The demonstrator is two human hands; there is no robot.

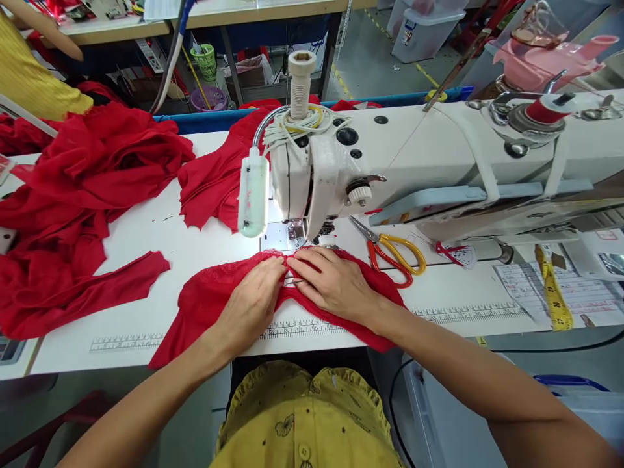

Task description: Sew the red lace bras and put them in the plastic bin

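A red lace-edged fabric piece (pixel 202 296) lies across the white sewing table (pixel 121 240), just in front of the sewing machine (pixel 409 140). My left hand (pixel 253 299) grips its left part, fingertips pinched at the lace edge. My right hand (pixel 336 286) holds the right part, its fingers bent over the cloth close to the left fingertips. The two hands nearly meet below the presser foot (pixel 295 231), and the cloth's edge lies close to it. What is under my fingers is hidden.
Scissors (pixel 394 250) with orange and yellow handles lie right of the needle area. Red garments (pixel 97 156) are heaped at the left, with more red cloth (pixel 214 169) behind the machine lamp (pixel 253 195). A tape measure (pixel 553 292) rests on papers at the right.
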